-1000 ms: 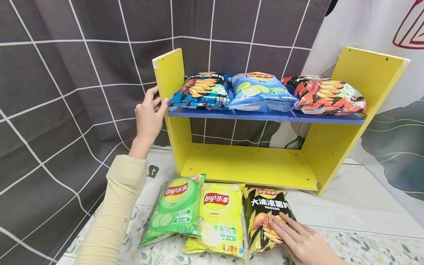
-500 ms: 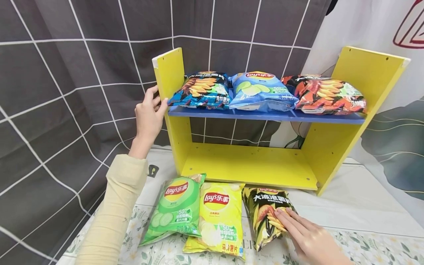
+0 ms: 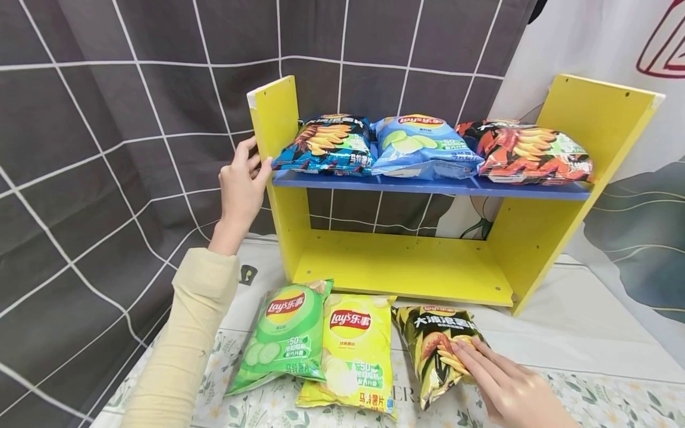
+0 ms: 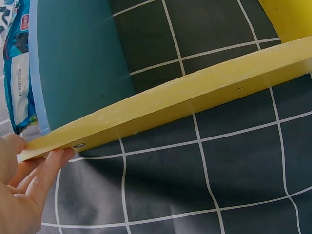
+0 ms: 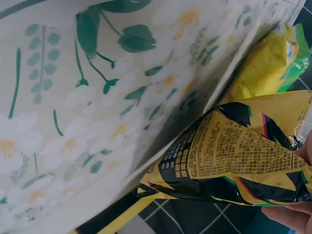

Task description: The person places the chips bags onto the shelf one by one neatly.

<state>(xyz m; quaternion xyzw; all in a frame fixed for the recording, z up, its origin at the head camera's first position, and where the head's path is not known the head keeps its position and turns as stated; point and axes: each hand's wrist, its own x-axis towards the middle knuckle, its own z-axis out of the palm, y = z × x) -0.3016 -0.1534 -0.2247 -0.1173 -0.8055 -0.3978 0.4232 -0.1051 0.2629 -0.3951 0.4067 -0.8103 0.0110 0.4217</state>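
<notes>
My left hand (image 3: 242,187) holds the front edge of the yellow shelf's left side panel (image 3: 275,125), thumb on one face and fingers on the other, as the left wrist view also shows. At the front right, my right hand (image 3: 505,380) grips a black and gold bag of potato chips (image 3: 439,333). In the right wrist view, this bag's printed back (image 5: 229,151) faces the camera, tilted off the cloth, with fingertips at its side. To its left lie a yellow chip bag (image 3: 353,351) and a green chip bag (image 3: 283,333), overlapping slightly.
On the blue upper board (image 3: 417,185) sit a dark blue chip bag (image 3: 326,145), a light blue one (image 3: 425,148) and a red one (image 3: 530,153). Below is the yellow bottom board (image 3: 401,261). A grid-patterned dark curtain (image 3: 107,148) hangs behind; floral cloth (image 3: 605,392) covers the front.
The black chip bag has shifted right, away from the yellow bag, and tilted in my right hand's grip. My left hand stays on the side panel.
</notes>
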